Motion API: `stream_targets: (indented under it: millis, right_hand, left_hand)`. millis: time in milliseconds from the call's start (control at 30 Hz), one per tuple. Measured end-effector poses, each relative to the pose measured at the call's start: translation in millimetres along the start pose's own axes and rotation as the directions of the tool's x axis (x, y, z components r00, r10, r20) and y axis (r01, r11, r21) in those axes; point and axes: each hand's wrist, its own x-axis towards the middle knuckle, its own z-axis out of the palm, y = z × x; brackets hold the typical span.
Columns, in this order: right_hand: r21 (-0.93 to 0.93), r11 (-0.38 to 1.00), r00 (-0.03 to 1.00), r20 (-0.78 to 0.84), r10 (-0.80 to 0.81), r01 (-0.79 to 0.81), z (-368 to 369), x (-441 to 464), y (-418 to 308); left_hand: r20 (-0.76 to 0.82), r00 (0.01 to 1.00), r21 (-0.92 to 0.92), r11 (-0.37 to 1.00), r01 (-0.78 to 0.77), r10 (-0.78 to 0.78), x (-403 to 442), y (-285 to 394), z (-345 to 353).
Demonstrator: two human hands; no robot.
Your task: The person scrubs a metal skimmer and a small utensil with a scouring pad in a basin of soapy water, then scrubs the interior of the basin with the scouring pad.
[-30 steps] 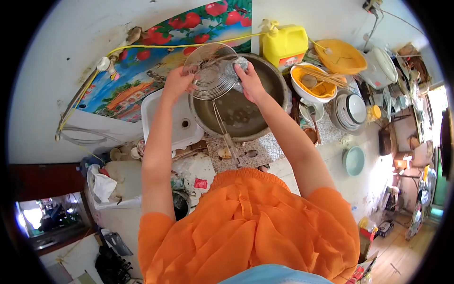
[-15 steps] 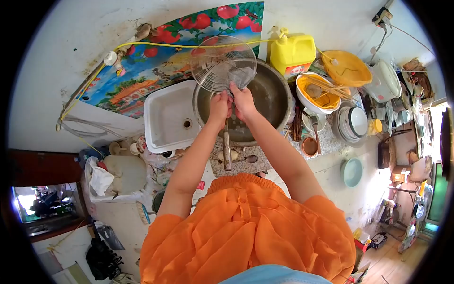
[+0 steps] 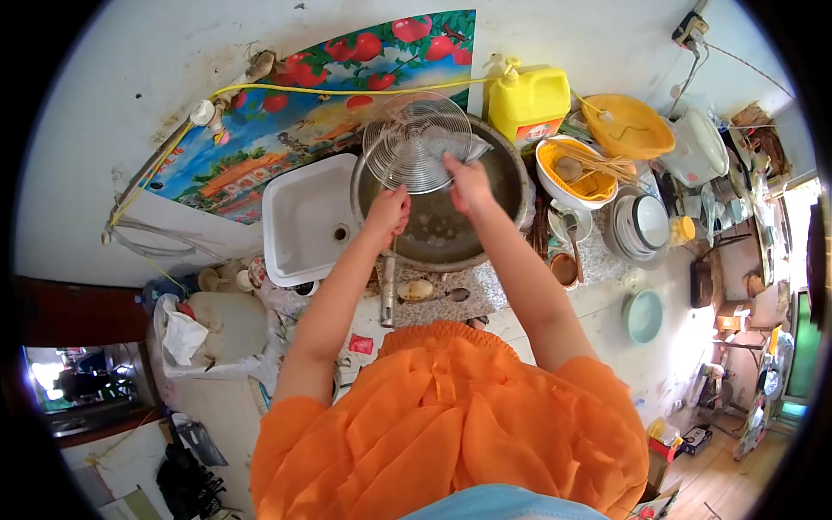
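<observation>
While the strainer [image 3: 399, 139] is over a pot [image 3: 523, 204] of murky water [image 3: 446, 227], the left hand [image 3: 389, 212] curls tight round its handle [image 3: 388, 295]; the right hand [image 3: 471, 187] grips a pale wad [image 3: 476, 150]. At right, a white bowl [image 3: 549, 180] holds sticks [image 3: 604, 161].

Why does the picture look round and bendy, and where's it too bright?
Head view: black corners and curved edges suggest a very wide lens; head view: glare on the right whitens the floor; head view: rings show clearly on the wire skimmer.
</observation>
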Motion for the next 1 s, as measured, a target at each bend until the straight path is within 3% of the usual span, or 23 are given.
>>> stream_targets:
  millis: [133, 233, 300, 367, 467, 500, 533, 600, 633, 700, 733, 800, 833, 867, 933, 967, 1000]
  right_hand:
    - [-0.139, 0.988, 0.997, 0.023, -0.068, 0.071, -3, 4, -31]
    - [-0.453, 0.89, 0.999, 0.012, -0.04, 0.04, -6, 4, -34]
    - [-0.806, 0.547, 0.94, 0.035, -0.338, 0.227, -6, -2, -43]
    - [-0.92, 0.109, 0.766, 0.243, -0.595, 0.376, -1, -17, -52]
    - [-0.866, -0.126, 0.675, 0.462, -0.576, 0.485, 20, -39, -49]
    - [-0.835, -0.133, 0.682, 0.518, -0.516, 0.534, 22, -39, -38]
    - [-0.867, -0.092, 0.769, 0.479, -0.424, 0.489, 26, -47, -28]
    - [-0.876, -0.001, 0.792, 0.435, -0.429, 0.482, -1, -23, 18]
    - [-0.889, 0.108, 0.816, 0.352, -0.46, 0.444, 2, -20, 16]
    - [-0.874, 0.326, 0.858, 0.173, -0.483, 0.359, 9, -17, 10]
    - [-0.881, 0.291, 0.802, 0.149, -0.578, 0.373, 19, -13, 9]
    - [-0.835, 0.373, 0.851, 0.194, -0.488, 0.404, 33, -7, 14]
    - [-0.828, 0.15, 0.728, 0.371, -0.577, 0.541, 36, -8, 23]
    - [-0.772, 0.098, 0.726, 0.537, -0.43, 0.629, 32, -9, 21]
    - [-0.615, 0.047, 0.616, 0.784, -0.079, 0.787, 17, -15, 6]
    - [-0.608, -0.107, 0.615, 0.788, 0.041, 0.787, 12, -19, -7]
    - [-0.653, -0.201, 0.657, 0.752, -0.054, 0.73, 15, -11, -15]
  left_hand:
    - [0.03, 0.994, 0.062, 0.993, 0.102, -0.104, -13, 7, -2]
    - [0.023, 0.995, 0.005, 0.995, -0.099, 0.098, -13, 18, 9]
    - [0.013, 0.997, -0.043, 0.996, -0.077, 0.078, -2, 17, 2]
    - [-0.009, 0.998, -0.094, 0.994, -0.057, 0.056, 7, 14, -6]
    - [-0.039, 0.999, -0.071, 0.997, -0.031, 0.028, 2, 17, -9]
    - [-0.036, 0.999, -0.01, 1.0, -0.027, 0.026, -5, 21, -4]
    - [-0.032, 0.999, 0.05, 0.998, -0.023, 0.025, -10, 23, 0]
    - [0.0, 0.996, 0.055, 0.994, -0.09, 0.09, -3, 10, 2]
    - [0.014, 0.992, 0.057, 0.991, -0.124, 0.123, -3, 8, 4]
    - [0.039, 0.998, 0.076, 0.996, -0.043, 0.04, -8, 7, 9]
    - [0.051, 0.999, 0.088, 0.996, 0.004, -0.009, -12, 4, 12]
    - [0.058, 0.998, 0.051, 0.998, 0.031, -0.034, -11, -5, 22]
    - [0.063, 0.997, 0.031, 0.999, 0.042, -0.044, -9, -8, 24]
    - [0.041, 0.998, 0.056, 0.998, 0.039, -0.041, -3, -6, 15]
    - [0.0, 0.999, 0.101, 0.994, 0.037, -0.037, 1, 7, -9]
    - [0.063, 0.995, 0.031, 0.996, -0.084, 0.082, -8, 10, -13]
    - [0.07, 0.995, 0.028, 0.997, -0.066, 0.064, -17, 17, -7]
